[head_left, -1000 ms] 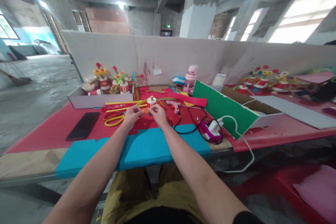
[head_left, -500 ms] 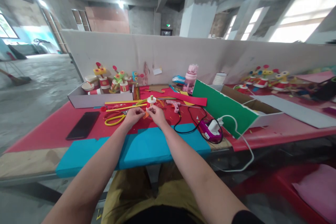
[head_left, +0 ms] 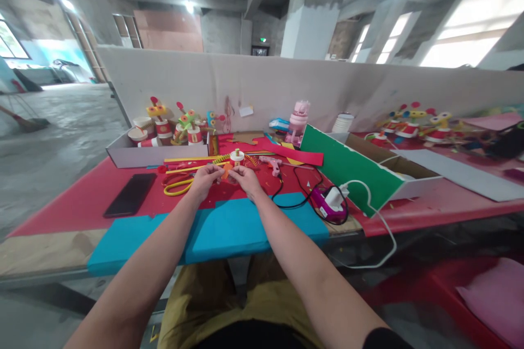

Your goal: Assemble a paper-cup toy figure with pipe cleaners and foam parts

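My left hand and my right hand meet over the red sheet at the table's middle. Both pinch a small orange paper piece held between their fingertips. Just behind them stands a small red-and-white paper-cup figure with yellow springy arms. Yellow-handled scissors lie to the left of my left hand. A pink glue gun rests to the right of my right hand, its black cord looping toward a purple power strip.
A black phone lies at the left on the red sheet. A grey box of finished cup figures sits behind. A green-sided cardboard box stands at the right. A blue sheet covers the near table edge. More figures line the far right.
My hands have drawn slightly closer together and the orange piece has turned between the fingertips. Nothing else on the table has moved.
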The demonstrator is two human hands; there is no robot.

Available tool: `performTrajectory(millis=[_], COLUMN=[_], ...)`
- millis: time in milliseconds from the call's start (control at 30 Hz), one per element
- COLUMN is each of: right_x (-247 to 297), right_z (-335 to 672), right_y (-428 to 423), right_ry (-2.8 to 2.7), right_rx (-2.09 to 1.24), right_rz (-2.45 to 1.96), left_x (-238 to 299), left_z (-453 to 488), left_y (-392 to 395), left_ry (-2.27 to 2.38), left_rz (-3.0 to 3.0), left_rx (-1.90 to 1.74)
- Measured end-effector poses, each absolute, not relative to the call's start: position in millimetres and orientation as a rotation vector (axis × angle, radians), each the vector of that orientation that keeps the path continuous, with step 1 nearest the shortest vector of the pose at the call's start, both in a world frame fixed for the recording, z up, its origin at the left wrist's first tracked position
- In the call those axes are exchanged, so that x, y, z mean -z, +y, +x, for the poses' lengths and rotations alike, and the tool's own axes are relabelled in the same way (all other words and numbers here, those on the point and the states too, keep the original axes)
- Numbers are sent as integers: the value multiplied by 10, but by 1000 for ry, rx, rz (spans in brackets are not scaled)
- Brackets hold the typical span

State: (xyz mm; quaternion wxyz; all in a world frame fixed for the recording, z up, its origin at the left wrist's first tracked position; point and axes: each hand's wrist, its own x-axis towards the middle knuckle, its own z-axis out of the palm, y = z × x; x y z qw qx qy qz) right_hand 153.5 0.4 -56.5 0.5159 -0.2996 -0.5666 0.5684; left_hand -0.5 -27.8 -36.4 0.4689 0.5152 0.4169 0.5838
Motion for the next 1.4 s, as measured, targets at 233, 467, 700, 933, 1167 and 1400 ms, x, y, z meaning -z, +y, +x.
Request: performTrajectory(millis=[233,467,700,933,1167,1400], right_x=[550,537,509,561,582,576], right_z=[1541,1548,1534,1518,1512,1561], right_y=[7,-25,-90,-62,-29,33], right_ry=[-1412,-1457,-1511,-1514,-1458,-1319], right_rx=[-1303,-1278,-1303,-1434,-1399,-1315], right_rz=[-763,-732,-736,-686,-722,-766], left_x=[362,339,376,377,370,320], left_z=[-14,14,-13,-23,-17,-161], left_y=[-294,-321,-283,-279,-284,-232], left_ry=[1049,1031,1058,1025,1069,1216], left_rz=[1272,1271,1313,1245,1246,1208], left_rx=[-1357,-1349,-1419,-1427,-1450,-1726])
